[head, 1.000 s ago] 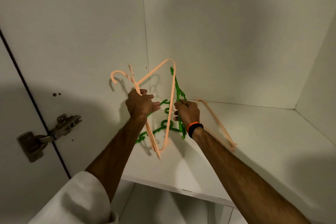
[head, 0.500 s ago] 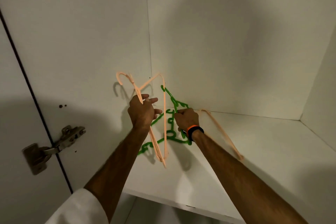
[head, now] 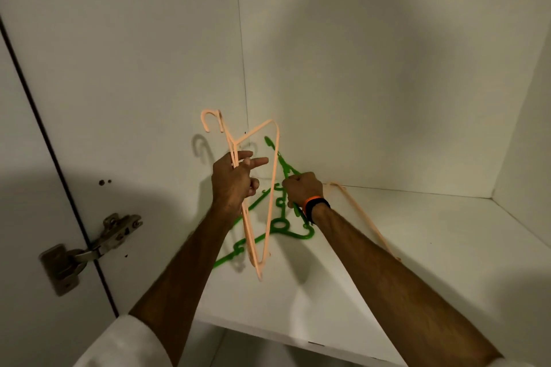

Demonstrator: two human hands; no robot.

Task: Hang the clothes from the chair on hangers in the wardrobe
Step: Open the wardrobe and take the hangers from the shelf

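Right hand [head: 302, 188] hides green hanger [head: 284, 171] (partly).

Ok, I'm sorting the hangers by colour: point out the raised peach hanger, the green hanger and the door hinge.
peach hanger [head: 273, 188]: head view, on its right long bar.
green hanger [head: 280, 225]: head view, on its ring at the middle.
door hinge [head: 89, 250]: head view, on its metal arm.
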